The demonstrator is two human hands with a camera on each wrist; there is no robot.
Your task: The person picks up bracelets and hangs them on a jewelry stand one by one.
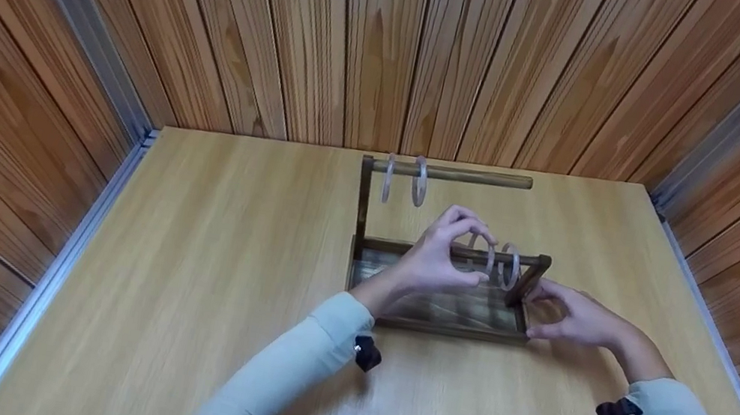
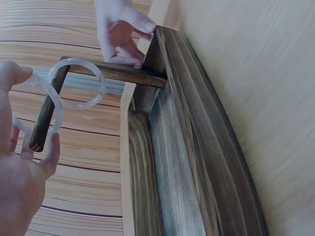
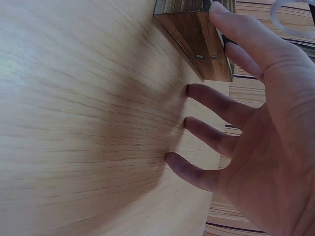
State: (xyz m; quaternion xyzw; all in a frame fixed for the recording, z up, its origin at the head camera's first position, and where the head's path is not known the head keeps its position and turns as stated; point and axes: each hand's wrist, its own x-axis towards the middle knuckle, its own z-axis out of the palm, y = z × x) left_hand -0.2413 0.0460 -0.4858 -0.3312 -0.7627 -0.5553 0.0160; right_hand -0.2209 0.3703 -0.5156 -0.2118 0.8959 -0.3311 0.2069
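A dark wooden stand (image 1: 447, 329) with a tray base and two bars is on the table. Near the free end of its lower bar (image 1: 521, 259), my left hand (image 1: 445, 255) pinches a translucent ring (image 2: 60, 110) between thumb and fingers; the ring encircles the bar. A second ring (image 1: 510, 266) hangs on that bar, closer to its post. My right hand (image 1: 575, 316) grips the tray's right end, thumb at the front corner (image 3: 216, 7) and index finger behind. Its other fingertips (image 3: 172, 157) touch the table. Two more rings (image 1: 420, 182) hang on the upper bar (image 1: 482, 177).
The light wooden table (image 1: 192, 267) extends around the stand. Behind it rises a wood-plank wall (image 1: 384, 43), with similar side walls and metal rails (image 1: 74, 247) along the edges. A small black device (image 1: 367, 354) is worn on each wrist.
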